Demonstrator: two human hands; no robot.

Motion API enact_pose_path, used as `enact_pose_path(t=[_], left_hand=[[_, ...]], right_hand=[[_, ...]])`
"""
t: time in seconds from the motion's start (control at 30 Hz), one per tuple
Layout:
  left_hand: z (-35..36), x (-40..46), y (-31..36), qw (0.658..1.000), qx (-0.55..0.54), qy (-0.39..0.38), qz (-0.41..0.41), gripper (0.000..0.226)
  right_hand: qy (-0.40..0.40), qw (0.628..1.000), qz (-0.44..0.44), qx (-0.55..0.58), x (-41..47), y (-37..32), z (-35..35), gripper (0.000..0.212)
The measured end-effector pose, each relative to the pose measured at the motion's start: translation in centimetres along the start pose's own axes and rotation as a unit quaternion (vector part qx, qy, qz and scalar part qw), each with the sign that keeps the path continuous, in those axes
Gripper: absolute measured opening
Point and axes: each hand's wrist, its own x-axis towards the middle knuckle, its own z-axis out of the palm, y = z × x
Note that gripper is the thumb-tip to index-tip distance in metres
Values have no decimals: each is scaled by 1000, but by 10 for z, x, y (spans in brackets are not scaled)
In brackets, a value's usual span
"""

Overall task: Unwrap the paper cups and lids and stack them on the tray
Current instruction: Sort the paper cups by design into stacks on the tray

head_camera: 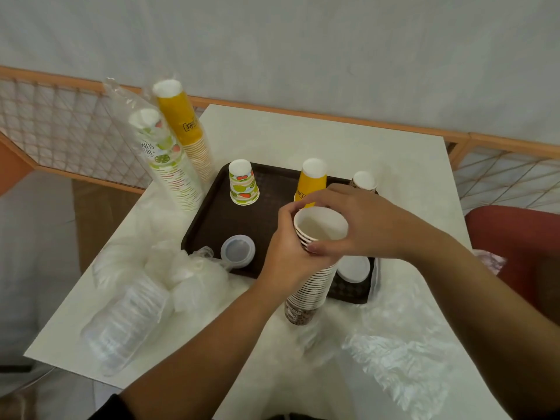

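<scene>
Upright, cup stack (309,286) in both hands (mouths upward)

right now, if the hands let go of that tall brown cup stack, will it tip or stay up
Probably tips. The brown cup stack is tall and narrow, already leaning, with its base on the table beside the tray. The left hand and right hand grip only its top, so it seems light. Nested paper cups may also slide apart.

Left grip (286,253) curled round cup stack (312,283); right grip (348,225) pinching top rim, forearms converging.
</scene>
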Motion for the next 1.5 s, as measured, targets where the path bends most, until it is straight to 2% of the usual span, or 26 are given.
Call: enact_pose_path(t=[0.2, 0.3, 0.37, 0.43, 0.5, 0.57, 0.63, 0.7, 0.8, 0.97, 1.07, 1.13, 1.2, 1.27, 1.37, 1.43, 1.5], left_hand=[[-2, -1, 1, 1000, -8, -5, -4, 78], [-4, 0, 1, 1000, -7, -7, -4, 76], [-4, 0, 1, 1000, 2, -11, -6, 77], [-4, 0, 0, 1000, 13, -18, -8, 78], [-4, 1, -1, 1000, 23, -17, -9, 76], [-5, 2, -3, 999, 30, -9, -10, 74], [-6, 3, -3, 999, 42, -5, -7, 73], [-6, 4, -3, 999, 54, -4, -3, 73], [-4, 3, -2, 998, 63, -5, 2, 73], [-3, 2, 0, 998, 68, -12, 4, 72], [-4, 2, 0, 998, 64, -14, 4, 71], [-4, 2, 0, 998, 62, -14, 7, 71], [-4, 0, 0, 998, 66, -17, 10, 73], [-4, -1, -1, 997, 72, -20, 7, 75], [-4, -1, -2, 996, 90, -19, -3, 78], [-3, -2, -3, 995, 100, -17, -7, 77], [-3, -2, -4, 995, 100, -15, -10, 73]], right_hand=[[27, 997, -6, 75, -7, 10, -28, 59], [-52, 983, 15, 174, -14, 32, -50, 57], [-107, 984, 32, 141, -15, 45, -52, 63], [-126, 987, 37, 88, -11, 52, -42, 70], [-82, 988, 44, 121, -2, 59, -26, 73], [11, 970, 77, 232, 9, 71, -11, 72], [127, 925, 127, 335, 23, 94, 3, 68], [220, 880, 168, 386, 38, 122, 16, 66], [278, 835, 200, 431, 56, 155, 31, 67], [321, 835, 218, 391, 67, 173, 48, 81], [346, 843, 221, 347, 68, 175, 54, 75], [349, 863, 218, 293, 68, 176, 57, 68], [318, 896, 216, 221, 70, 177, 61, 59], [253, 925, 238, 156, 71, 180, 65, 55], [183, 937, 279, 102, 70, 183, 65, 58], [173, 938, 299, 35, 68, 176, 59, 63], [224, 935, 273, 41, 64, 153, 46, 66]])
